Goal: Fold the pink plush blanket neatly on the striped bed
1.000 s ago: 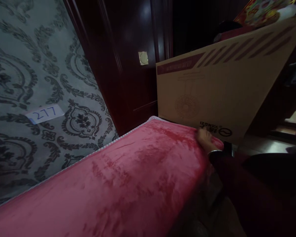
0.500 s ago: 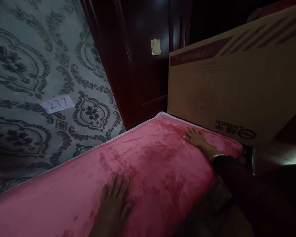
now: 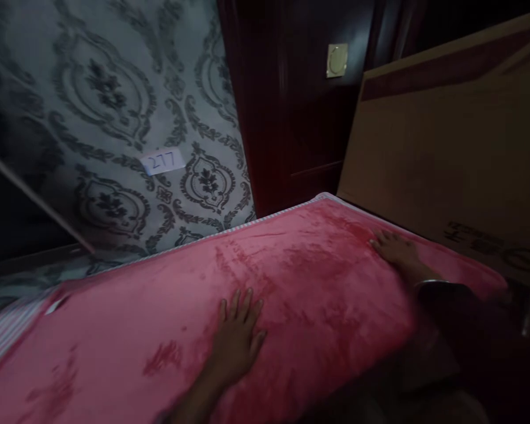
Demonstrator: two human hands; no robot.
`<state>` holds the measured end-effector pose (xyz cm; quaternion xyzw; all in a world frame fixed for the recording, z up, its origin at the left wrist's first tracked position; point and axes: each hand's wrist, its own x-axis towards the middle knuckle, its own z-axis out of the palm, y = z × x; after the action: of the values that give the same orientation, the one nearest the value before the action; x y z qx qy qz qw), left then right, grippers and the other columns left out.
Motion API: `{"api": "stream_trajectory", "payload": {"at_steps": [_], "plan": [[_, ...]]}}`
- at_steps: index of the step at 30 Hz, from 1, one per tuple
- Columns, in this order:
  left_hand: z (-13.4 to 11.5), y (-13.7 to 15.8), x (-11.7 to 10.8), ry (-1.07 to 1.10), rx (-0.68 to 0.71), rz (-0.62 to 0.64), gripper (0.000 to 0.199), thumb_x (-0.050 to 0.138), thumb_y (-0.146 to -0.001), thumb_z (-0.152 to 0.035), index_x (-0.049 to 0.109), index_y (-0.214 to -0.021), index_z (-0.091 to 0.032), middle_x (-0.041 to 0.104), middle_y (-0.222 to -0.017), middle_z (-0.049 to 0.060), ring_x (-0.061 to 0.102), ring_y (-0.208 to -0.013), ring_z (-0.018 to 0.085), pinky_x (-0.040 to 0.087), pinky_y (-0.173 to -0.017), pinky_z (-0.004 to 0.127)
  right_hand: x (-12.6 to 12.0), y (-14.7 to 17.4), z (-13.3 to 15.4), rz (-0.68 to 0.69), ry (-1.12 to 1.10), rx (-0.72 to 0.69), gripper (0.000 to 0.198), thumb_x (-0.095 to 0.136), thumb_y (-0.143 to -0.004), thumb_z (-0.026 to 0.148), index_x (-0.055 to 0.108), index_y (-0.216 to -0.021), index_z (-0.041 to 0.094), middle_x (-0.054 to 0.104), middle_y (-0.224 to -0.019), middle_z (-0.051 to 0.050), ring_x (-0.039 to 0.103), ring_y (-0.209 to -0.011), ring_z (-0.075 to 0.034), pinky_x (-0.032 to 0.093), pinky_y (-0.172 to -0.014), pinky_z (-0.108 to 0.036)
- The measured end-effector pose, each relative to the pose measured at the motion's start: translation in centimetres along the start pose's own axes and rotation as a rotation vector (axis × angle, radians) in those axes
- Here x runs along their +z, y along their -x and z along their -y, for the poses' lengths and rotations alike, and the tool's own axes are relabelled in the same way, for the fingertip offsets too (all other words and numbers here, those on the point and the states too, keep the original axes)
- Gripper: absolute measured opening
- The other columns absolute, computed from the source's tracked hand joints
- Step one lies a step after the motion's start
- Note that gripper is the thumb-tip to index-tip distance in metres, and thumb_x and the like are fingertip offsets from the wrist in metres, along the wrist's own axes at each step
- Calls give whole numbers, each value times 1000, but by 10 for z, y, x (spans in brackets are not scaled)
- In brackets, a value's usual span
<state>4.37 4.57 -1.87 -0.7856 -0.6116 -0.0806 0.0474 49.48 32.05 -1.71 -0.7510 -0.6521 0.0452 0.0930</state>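
Note:
A pink plush sheet (image 3: 159, 294) with a striped edge covers a flat padded surface and shows darker brushed patches. My left hand (image 3: 237, 338) lies flat on it near the middle, fingers spread. Farther right, close to the sheet's far edge, my right hand (image 3: 395, 250) also rests palm down with its fingers apart. A light band circles the right wrist. Neither hand grips anything.
Patterned wallpaper (image 3: 106, 94) with a paper label (image 3: 164, 161) reading 277 rises behind the sheet. A dark red wooden panel (image 3: 300, 129) bears a square gold plate (image 3: 337, 60). A large cardboard box (image 3: 424, 141) stands at the right. Striped cloth (image 3: 15, 327) shows at the left.
The view has swung left, so wall, box and sheet sit farther right, and the sheet's striped left end shows. Both hands remain flat on the sheet.

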Motion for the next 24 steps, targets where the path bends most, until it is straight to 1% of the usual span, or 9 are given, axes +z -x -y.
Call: {"api": "stream_trajectory", "payload": {"at_steps": [2, 4, 8, 11, 13, 16, 20, 22, 24], "plan": [[-4, -1, -7, 38, -21, 44, 58, 44, -100, -46, 37, -155, -32, 27, -166, 8, 19, -153, 38, 18, -118, 71, -11, 13, 25, -12, -12, 65, 57, 36, -102, 40, 45, -154, 18, 34, -159, -24, 35, -144, -44, 31, -107, -67], [-8, -1, -12, 71, -38, 80, 59, 45, -100, -47, 37, -156, -30, 25, -166, 10, 18, -153, 39, 16, -118, 73, -17, 37, 62, -44, -14, -5, 57, 35, -103, 41, 46, -153, 16, 32, -160, -24, 32, -145, -45, 30, -107, -69], [-14, 0, -14, 106, -48, 83, 61, 48, -98, -48, 38, -155, -27, 25, -166, 12, 14, -154, 39, 14, -118, 73, 1, 114, 145, 17, -17, -503, 57, 34, -103, 42, 40, -156, 23, 27, -165, -13, 24, -151, -35, 30, -115, -59], [-16, 2, -13, 134, -41, 61, 63, 48, -98, -50, 36, -156, -26, 25, -167, 12, 13, -155, 38, 13, -119, 71, 32, 169, 184, 55, 0, -744, 59, 40, -101, 47, 35, -158, 33, 27, -165, -7, 26, -151, -32, 29, -116, -58], [-12, 6, -16, 154, -55, 80, 65, 46, -99, -50, 34, -156, -24, 24, -166, 14, 15, -154, 36, 13, -121, 69, 50, 191, 194, 27, 15, -777, 59, 40, -100, 50, 35, -157, 36, 28, -165, -6, 25, -151, -33, 27, -117, -59], [5, 23, -27, 146, -138, 123, 63, 47, -99, -46, 37, -154, -19, 26, -165, 17, 20, -153, 36, 14, -121, 67, 62, 201, 194, -30, 3, -756, 58, 39, -100, 49, 36, -157, 36, 28, -165, -6, 26, -151, -33, 28, -116, -60], [41, 66, -45, 116, -230, 76, 51, 48, -99, -31, 48, -146, -12, 38, -159, 20, 30, -149, 34, 24, -120, 59, 52, 203, 197, -8, 5, -720, 55, 43, -100, 41, 41, -155, 32, 31, -164, -7, 27, -151, -32, 28, -116, -57], [56, 87, -51, 112, -240, 24, 43, 48, -97, -25, 55, -138, -12, 49, -150, 19, 41, -141, 31, 33, -115, 52, 42, 213, 209, 1, -17, -653, 52, 45, -99, 36, 48, -150, 29, 36, -161, -10, 31, -148, -34, 32, -113, -57], [65, 102, -55, 114, -251, -26, 35, 51, -96, -25, 62, -127, -14, 57, -138, 18, 50, -129, 29, 40, -108, 47, 33, 230, 230, 1, -83, -659, 44, 47, -98, 30, 59, -140, 22, 48, -152, -15, 41, -141, -34, 37, -110, -53]]}}
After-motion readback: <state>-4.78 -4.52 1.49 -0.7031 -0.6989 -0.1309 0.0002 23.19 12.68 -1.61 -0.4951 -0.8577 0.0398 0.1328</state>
